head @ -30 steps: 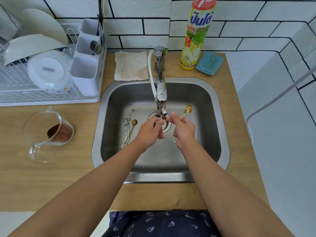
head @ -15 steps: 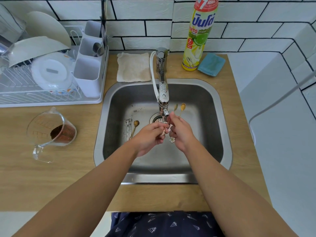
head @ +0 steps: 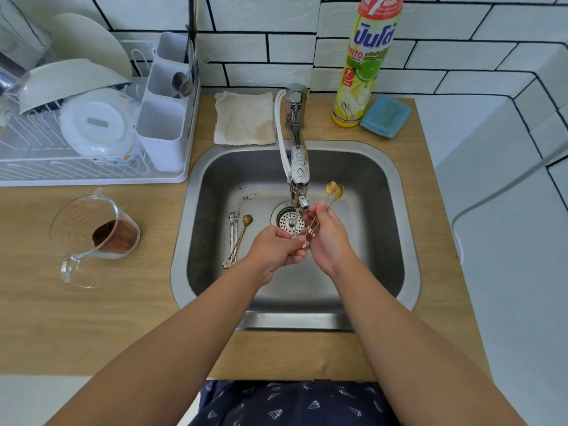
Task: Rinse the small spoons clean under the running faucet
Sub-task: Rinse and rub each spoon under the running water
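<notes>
Since a second ago the right hand (head: 327, 238) has swung its two gold spoons (head: 334, 192) from lying sideways to standing upright, bowls now at 1 o'clock of the faucet (head: 297, 167) tip. They are slim, long-handled, with heart-like shiny gold bowls; the right hand pinches their handles. The left hand (head: 278, 250) curls closed at their lower ends, under the thin stream. More small spoons (head: 236, 235), silver and gold, lie on the sink (head: 381, 210) floor at 9 o'clock of the drain (head: 287, 221).

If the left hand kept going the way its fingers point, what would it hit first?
Probably the right hand and the spoon handles it holds; they sit just beyond the left hand, though depth is unclear.
</notes>
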A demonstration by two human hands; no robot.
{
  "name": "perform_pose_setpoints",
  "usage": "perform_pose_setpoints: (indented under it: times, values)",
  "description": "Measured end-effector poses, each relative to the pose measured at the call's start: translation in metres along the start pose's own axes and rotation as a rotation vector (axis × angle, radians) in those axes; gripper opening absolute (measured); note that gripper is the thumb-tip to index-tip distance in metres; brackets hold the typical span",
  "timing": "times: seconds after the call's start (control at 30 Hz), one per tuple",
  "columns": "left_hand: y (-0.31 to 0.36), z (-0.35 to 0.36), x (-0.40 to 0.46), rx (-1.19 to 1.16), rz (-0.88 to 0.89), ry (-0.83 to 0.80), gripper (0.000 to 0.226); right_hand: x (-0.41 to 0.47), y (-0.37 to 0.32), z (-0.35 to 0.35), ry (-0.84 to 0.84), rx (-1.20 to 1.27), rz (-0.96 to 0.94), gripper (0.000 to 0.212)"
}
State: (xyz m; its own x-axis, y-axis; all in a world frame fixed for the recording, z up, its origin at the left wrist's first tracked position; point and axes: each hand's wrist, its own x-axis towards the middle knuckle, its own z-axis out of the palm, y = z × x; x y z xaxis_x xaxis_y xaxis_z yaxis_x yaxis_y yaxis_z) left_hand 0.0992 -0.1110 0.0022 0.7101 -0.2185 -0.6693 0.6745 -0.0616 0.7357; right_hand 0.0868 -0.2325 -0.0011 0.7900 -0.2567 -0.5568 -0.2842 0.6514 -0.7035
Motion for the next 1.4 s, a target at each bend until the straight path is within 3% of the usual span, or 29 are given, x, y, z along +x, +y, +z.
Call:
perform_pose_setpoints:
  times: [0.17,0.3,0.53,0.87,1.0,1.23,1.4]
  values:
    - [-0.016,-0.023,0.012,0.395,0.086,0.042,0.038,0.006,-0.003,-0.002,0.065,0.081,-0.015,0.028]
    - [-0.026,-0.076,0.036,0.965,0.171,0.245,0.028,0.012,-0.005,-0.011,0.097,0.229,0.073,0.031]
    - [-0.037,-0.1,0.064,1.304,0.13,0.296,0.024,0.012,0.002,-0.023,0.084,0.207,0.23,0.033]
    - [-0.022,-0.104,0.062,1.208,0.025,0.299,0.02,0.018,0.007,-0.034,0.101,0.208,0.214,0.034]
    - [-0.017,-0.091,0.042,1.008,0.043,0.29,0.009,0.019,0.01,-0.035,0.132,0.087,0.217,0.028]
    - [-0.015,-0.043,0.006,0.516,-0.006,0.132,0.002,0.014,0.026,-0.024,0.157,-0.269,0.218,0.012]
    - [-0.005,-0.021,-0.009,0.404,0.005,-0.057,0.007,0.008,0.022,-0.009,0.072,-0.383,0.152,0.027]
